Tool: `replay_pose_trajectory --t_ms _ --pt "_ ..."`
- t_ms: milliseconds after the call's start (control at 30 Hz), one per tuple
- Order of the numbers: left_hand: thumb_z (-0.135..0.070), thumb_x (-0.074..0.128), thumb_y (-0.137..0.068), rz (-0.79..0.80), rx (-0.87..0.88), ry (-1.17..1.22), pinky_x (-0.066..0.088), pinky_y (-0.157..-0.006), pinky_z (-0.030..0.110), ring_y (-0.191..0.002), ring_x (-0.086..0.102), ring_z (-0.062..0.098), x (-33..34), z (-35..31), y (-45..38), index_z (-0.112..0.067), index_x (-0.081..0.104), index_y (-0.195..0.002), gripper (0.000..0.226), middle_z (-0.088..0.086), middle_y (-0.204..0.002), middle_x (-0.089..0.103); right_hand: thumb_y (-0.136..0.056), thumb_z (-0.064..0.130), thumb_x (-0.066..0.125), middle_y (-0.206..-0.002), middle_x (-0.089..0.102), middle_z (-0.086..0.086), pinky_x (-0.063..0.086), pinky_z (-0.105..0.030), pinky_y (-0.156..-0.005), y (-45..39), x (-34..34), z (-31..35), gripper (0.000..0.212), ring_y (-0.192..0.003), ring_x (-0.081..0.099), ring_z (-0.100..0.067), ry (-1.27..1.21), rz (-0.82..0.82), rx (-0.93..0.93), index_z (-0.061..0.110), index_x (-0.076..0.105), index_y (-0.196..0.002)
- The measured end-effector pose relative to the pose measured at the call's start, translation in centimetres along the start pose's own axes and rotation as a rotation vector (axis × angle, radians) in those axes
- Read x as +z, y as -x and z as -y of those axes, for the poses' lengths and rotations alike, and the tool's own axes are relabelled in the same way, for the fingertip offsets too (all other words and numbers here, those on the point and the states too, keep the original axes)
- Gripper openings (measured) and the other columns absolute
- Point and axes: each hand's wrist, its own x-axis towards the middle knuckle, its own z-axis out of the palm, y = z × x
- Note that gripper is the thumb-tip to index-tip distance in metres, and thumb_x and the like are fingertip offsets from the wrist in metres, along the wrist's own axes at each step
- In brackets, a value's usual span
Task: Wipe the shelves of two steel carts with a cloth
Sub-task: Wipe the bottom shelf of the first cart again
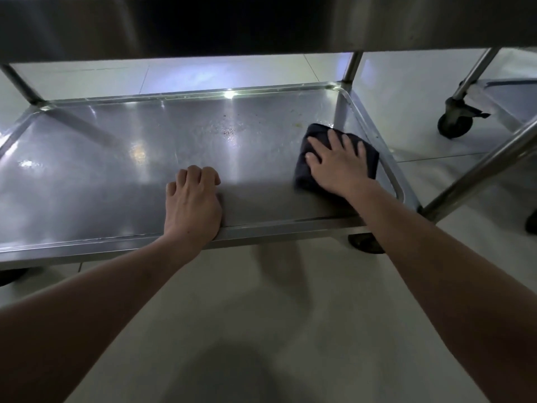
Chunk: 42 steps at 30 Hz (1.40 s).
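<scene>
The bottom shelf (87,175) of a steel cart fills the middle of the view, with brown specks and a yellowish smear near its far right part. A folded dark cloth (369,152) lies flat at the shelf's right end. My right hand (337,164) presses on it with straight, spread fingers. My left hand (193,205) rests on the shelf's front rim, its fingers curled onto the steel and holding nothing.
The cart's upper shelf (261,21) overhangs close above. A cart leg (479,173) slants at the right. A second cart's caster wheel (454,123) and low shelf (511,97) stand at the far right. Pale tiled floor (261,301) lies below.
</scene>
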Motion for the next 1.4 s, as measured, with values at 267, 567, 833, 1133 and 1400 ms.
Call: replay_pose_trajectory --t_ms 267,567,833,1133,1400 --pt "-0.013 0.040 -0.093 0.023 0.028 0.026 0.031 -0.088 0.038 -0.107 0.038 0.028 0.0 -0.2 0.1 -0.016 0.049 -0.112 0.021 0.008 -0.117 0.047 -0.107 0.058 0.029 -0.176 0.005 0.002 -0.003 -0.055 -0.128 6.5 2.5 6.8 0.056 -0.161 0.004 -0.029 -0.015 0.011 -0.299 0.050 0.021 -0.162" --pt "0.000 0.047 -0.089 0.000 0.071 0.012 0.028 -0.087 0.034 -0.107 0.039 0.026 0.2 0.1 0.2 -0.018 0.049 -0.110 0.028 0.004 -0.114 0.048 -0.105 0.062 0.019 -0.177 0.004 0.001 -0.006 -0.057 -0.127 -4.1 -0.1 4.1 0.059 -0.161 0.004 -0.030 -0.005 0.008 -0.083 0.049 0.019 -0.163" --pt "-0.004 0.047 -0.092 0.003 0.074 -0.015 0.031 -0.088 0.038 -0.108 0.039 0.027 -0.1 -0.1 0.0 -0.019 0.050 -0.111 0.024 0.005 -0.115 0.049 -0.105 0.060 0.018 -0.176 0.006 -0.001 -0.001 -0.055 -0.129 0.4 -0.3 -2.6 0.062 -0.160 0.006 -0.032 0.011 -0.026 0.039 0.040 0.018 -0.164" --pt "-0.001 0.043 -0.085 0.016 0.045 -0.002 0.032 -0.088 0.038 -0.106 0.037 0.026 -0.1 -0.1 0.0 -0.020 0.048 -0.108 0.031 0.004 -0.113 0.045 -0.107 0.057 0.022 -0.176 0.007 -0.006 0.001 -0.057 -0.128 4.8 0.9 -2.5 0.061 -0.160 0.007 -0.036 0.062 -0.047 0.006 0.038 0.017 -0.165" --pt "0.000 0.048 -0.087 0.004 0.057 0.003 0.034 -0.088 0.037 -0.108 0.038 0.026 -0.1 -0.3 0.3 -0.020 0.048 -0.112 0.031 0.004 -0.117 0.042 -0.105 0.059 0.019 -0.176 0.006 -0.006 0.000 -0.058 -0.128 -4.3 -1.3 -2.5 0.063 -0.160 0.007 -0.038 0.045 -0.017 0.022 0.039 0.018 -0.164"
